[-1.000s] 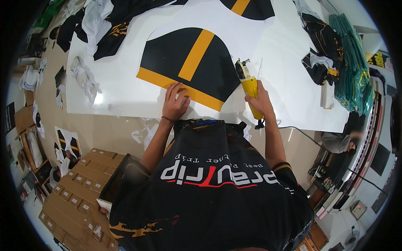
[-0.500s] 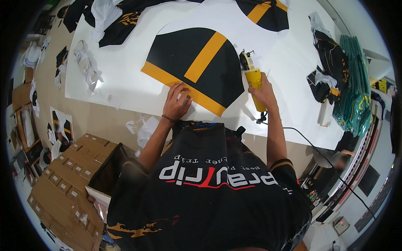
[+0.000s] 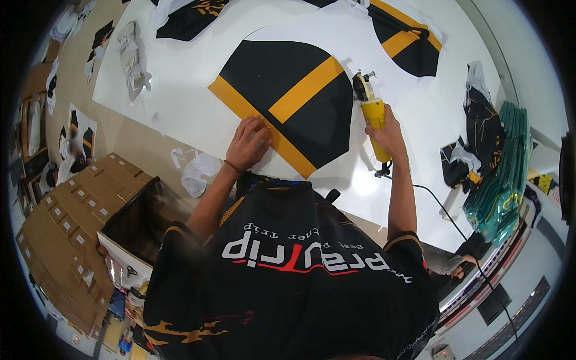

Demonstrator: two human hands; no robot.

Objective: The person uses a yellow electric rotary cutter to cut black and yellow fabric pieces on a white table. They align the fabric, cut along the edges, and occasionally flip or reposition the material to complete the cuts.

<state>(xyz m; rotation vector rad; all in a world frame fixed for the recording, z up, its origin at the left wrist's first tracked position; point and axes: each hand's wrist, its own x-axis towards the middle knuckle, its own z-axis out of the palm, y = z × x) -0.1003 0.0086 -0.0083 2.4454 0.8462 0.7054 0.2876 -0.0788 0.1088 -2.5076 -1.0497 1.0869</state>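
A black fabric panel point(image 3: 312, 133) with orange bands, rounded at its far side, lies flat on the white table. My left hand point(image 3: 251, 139) rests on its near orange band, fingers slightly bent and apart, pressing on the cloth. In my right hand point(image 3: 387, 133) is a yellow handheld electric fabric cutter point(image 3: 373, 114), gripped round its body. The cutter's dark head point(image 3: 360, 84) stands just right of the panel's curved edge, on white material. A black cord point(image 3: 447, 210) trails from the handle's near end toward the lower right.
Another black and orange panel point(image 3: 414, 45) lies at the far right, black garment pieces point(image 3: 192, 21) at the far left. Crumpled white scraps point(image 3: 131, 57) lie on the left. Green plastic-wrapped goods point(image 3: 501, 174) stand right; cardboard boxes point(image 3: 72, 228) fill the lower left.
The whole view has turned and shifted, so table and panel appear rotated clockwise. Both hands keep their places: left on the orange band, right round the cutter beside the panel.
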